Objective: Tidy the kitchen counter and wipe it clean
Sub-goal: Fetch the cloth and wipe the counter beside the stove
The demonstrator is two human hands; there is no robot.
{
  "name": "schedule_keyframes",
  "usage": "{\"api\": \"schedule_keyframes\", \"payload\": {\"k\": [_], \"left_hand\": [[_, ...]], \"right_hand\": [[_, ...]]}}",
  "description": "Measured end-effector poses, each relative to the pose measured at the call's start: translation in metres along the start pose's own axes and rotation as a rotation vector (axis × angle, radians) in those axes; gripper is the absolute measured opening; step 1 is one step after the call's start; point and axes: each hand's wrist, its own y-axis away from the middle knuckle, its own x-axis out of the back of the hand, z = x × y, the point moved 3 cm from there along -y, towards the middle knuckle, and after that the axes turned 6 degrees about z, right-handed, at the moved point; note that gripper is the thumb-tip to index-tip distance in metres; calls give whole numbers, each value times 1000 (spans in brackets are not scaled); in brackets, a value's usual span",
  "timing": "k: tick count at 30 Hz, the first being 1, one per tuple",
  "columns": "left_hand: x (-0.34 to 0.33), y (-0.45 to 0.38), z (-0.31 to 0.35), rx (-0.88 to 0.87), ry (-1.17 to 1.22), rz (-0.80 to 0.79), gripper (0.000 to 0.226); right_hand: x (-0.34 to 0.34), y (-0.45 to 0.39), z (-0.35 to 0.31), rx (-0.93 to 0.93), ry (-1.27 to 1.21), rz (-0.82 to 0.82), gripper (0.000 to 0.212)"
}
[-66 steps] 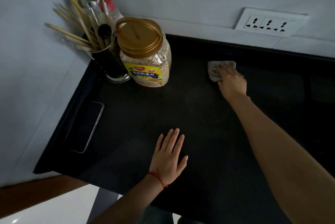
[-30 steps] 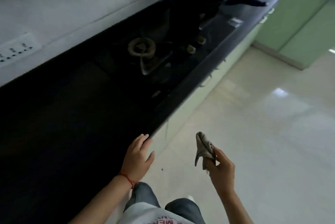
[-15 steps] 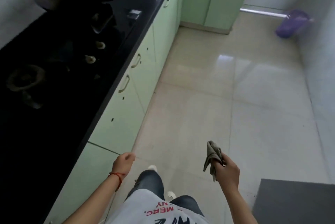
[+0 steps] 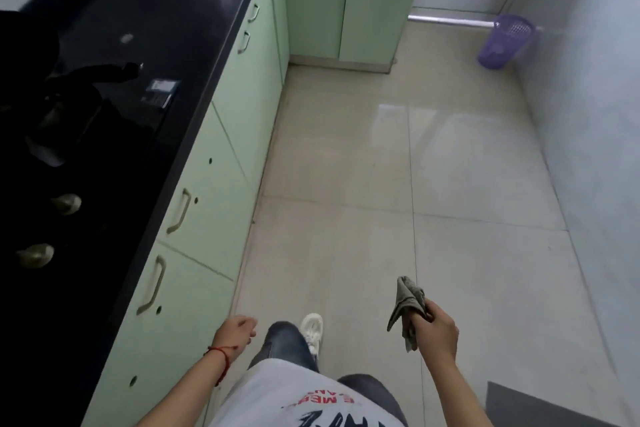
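Observation:
A crumpled grey cloth [image 4: 407, 309] hangs over the floor, and my right hand [image 4: 434, 331] grips it at lower right. My left hand [image 4: 235, 331] hangs beside the cabinets with its fingers loosely curled and holds nothing; a red string sits on that wrist. The black counter [image 4: 221, 21] runs along the left side of the view, apart from both hands. A dark pan [image 4: 97, 72] with its handle rests on the stove part of the counter.
Pale green cabinets [image 4: 207, 205] with handles stand under the counter and at the far end. A purple basket [image 4: 504, 44] sits in the far right corner. A grey mat [image 4: 526, 409] lies at lower right. My leg and white shoe [image 4: 311, 329] are on the tiled floor.
I lifted the cloth off the counter by the oat jar, turned right and moved along the counter. My left hand left the counter edge and now hangs by the cabinets.

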Motion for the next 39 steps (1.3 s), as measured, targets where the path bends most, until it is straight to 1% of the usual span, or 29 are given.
{"api": "schedule_keyframes", "payload": {"k": [3,6,10,13,17,22,25,28,31,33,35,37,39], "left_hand": [[-14,-22,90,-102,-67,-91,27],[-29,-42,171,-179,-112,-146,21],[-52,-80,263,-225,-91,-161,19],[-64,-109,318,-225,-62,-145,22],[-66,-139,361,-160,-39,-83,29],[-53,-170,401,-75,21,-8,31],[-44,-192,418,-15,85,32,30],[-34,-224,437,50,157,56,34],[-24,-264,467,107,224,69,31],[-15,-290,495,146,275,78,23],[-6,-313,531,146,300,75,20],[6,-334,576,105,315,60,22],[21,-356,625,46,315,48,23]], "right_hand": [[-3,-40,-24,-35,5,34,21],[-3,-78,-40,-76,0,37,14],[-6,-140,-57,-107,-3,43,12],[-7,-197,-75,-133,0,38,12],[2,-275,-127,-72,5,17,11],[-8,-368,-211,36,70,-43,15],[-29,-415,-262,86,72,-70,18],[-61,-457,-311,132,59,-103,11],[-96,-498,-356,150,31,-121,18],[-118,-526,-382,138,34,-123,20],[-137,-550,-408,123,22,-126,19],[-155,-571,-435,118,9,-131,16],[-173,-592,-462,125,0,-139,21]]}}
